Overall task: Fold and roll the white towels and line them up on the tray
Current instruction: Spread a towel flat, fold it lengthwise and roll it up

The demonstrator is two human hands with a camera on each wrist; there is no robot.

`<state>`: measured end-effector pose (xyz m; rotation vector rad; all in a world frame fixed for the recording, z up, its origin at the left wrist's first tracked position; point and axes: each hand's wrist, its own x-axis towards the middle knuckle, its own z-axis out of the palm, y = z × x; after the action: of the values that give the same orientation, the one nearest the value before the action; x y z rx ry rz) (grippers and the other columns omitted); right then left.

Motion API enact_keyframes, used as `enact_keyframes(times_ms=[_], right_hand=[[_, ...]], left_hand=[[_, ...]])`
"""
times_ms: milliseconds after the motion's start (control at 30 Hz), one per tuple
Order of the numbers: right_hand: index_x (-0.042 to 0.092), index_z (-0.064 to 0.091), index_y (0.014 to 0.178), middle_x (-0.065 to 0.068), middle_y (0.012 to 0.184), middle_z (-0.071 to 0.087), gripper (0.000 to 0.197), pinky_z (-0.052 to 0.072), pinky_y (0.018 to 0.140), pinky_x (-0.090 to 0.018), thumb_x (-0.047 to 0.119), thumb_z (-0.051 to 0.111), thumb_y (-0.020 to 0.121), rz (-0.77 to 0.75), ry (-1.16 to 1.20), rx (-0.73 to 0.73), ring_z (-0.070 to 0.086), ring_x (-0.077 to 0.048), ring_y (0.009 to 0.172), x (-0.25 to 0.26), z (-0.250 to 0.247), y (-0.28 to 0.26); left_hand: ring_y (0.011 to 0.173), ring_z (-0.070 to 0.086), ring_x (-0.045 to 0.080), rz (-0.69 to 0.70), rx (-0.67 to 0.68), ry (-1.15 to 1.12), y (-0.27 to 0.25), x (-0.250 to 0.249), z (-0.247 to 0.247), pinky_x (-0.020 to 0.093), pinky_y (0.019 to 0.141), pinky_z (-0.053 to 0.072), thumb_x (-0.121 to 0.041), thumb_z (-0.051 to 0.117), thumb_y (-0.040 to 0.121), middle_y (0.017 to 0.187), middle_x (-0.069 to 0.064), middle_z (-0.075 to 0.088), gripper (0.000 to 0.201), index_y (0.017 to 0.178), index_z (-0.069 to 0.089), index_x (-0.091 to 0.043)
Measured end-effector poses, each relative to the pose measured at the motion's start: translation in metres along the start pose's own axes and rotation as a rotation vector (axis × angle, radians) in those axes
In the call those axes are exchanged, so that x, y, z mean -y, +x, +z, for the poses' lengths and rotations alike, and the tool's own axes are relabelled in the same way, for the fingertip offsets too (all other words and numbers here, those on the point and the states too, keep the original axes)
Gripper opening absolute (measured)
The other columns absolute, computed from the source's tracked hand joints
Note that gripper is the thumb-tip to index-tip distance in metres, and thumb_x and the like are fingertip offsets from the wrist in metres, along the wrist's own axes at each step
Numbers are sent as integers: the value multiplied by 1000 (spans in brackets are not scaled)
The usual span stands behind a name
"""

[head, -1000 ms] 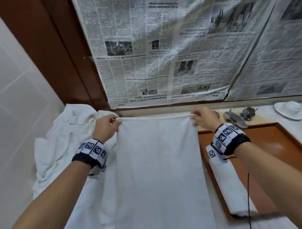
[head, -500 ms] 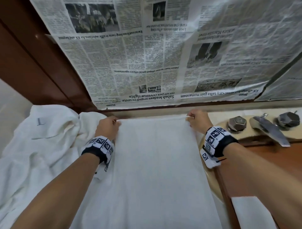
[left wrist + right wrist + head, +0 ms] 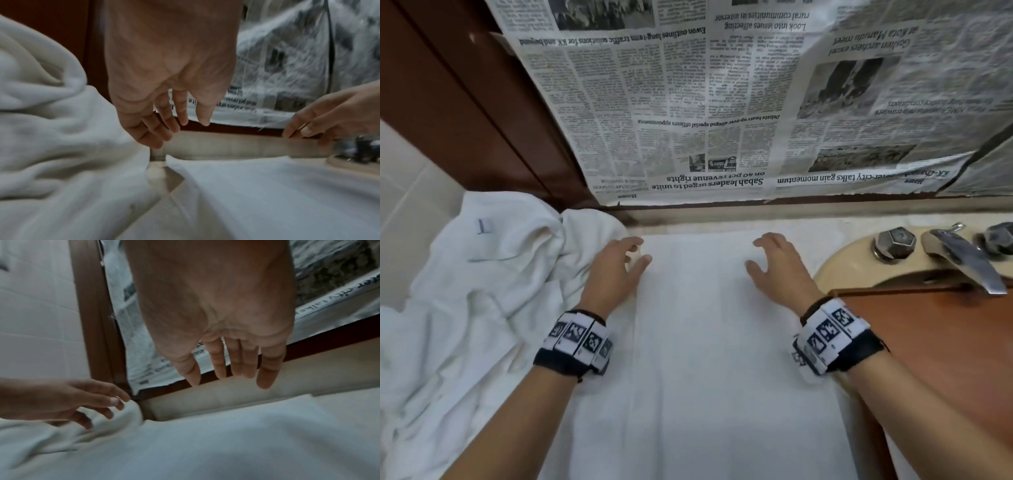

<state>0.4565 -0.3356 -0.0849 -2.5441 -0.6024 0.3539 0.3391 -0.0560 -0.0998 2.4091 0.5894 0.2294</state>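
Here your left hand and right hand hovered with fingers spread and loose, holding nothing, over the far corners of the towel. It lay flat on the counter beside the tray, likely spread for folding.

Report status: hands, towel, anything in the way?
Left hand and right hand open, fingers spread above the towel. Towel flat on the counter, unrolled. Pile of towels crowds its left edge; tray to the right.
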Motion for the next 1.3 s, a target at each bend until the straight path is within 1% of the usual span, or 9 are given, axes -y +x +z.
enact_keyframes(times_ms=[100,233,300,467,600,767,900,1100,1300], right_hand=[[9,42,144,-6,153,34,55,26,112,-29,36,56,98,-124,40,81,32,-23,139,31,23,-49],[12,31,152,-6,160,26,71,23,118,-32,50,53,96,-215,-23,227,23,-20,146,66,66,-105],[11,25,154,-7,161,23,77,19,118,-33,53,51,96,-254,-105,264,20,-21,148,77,83,-123],[10,23,154,-10,161,23,78,22,119,-36,55,49,96,-340,-255,316,23,-25,147,90,96,-145],[10,28,152,-8,158,28,72,29,114,-35,52,49,97,-338,-250,314,30,-24,142,94,87,-150],[13,36,148,-3,154,34,62,38,106,-34,47,49,98,-278,-291,317,37,-22,137,79,63,-145],[16,38,147,2,151,37,58,42,103,-36,46,50,98,-206,-240,306,39,-18,134,65,46,-150],[15,40,145,1,148,41,58,43,101,-36,44,53,97,-128,-206,224,41,-18,133,39,16,-167],[13,42,144,-1,147,43,57,41,104,-35,43,54,97,-40,-154,130,41,-19,133,14,3,-204]], left_hand=[[97,59,14,48,22,8,-50,1,-11,27,84,44,-31,67,93,120,2,61,38,128,61,-18],[116,55,24,21,75,99,-122,22,-16,43,96,47,-37,66,92,132,1,57,44,133,56,-23],[119,52,27,0,88,153,-153,31,-19,43,95,47,-36,68,91,135,1,55,48,135,55,-22],[123,50,29,45,37,208,-211,46,-34,43,99,46,-30,74,86,140,5,53,54,135,55,-16],[125,50,29,38,7,227,-241,58,-46,46,101,46,-31,75,85,140,7,53,55,134,56,-17],[123,53,29,31,-37,217,-253,59,-53,49,98,47,-29,77,83,136,5,55,52,130,59,-18],[122,53,28,54,-50,202,-249,48,-46,48,100,45,-28,75,85,134,2,56,47,128,60,-19],[123,51,27,113,-7,141,-235,21,-23,46,102,43,-28,72,88,135,1,55,43,129,59,-20],[122,50,27,162,109,91,-232,-9,-2,44,100,44,-29,70,90,137,0,54,45,132,57,-22]])
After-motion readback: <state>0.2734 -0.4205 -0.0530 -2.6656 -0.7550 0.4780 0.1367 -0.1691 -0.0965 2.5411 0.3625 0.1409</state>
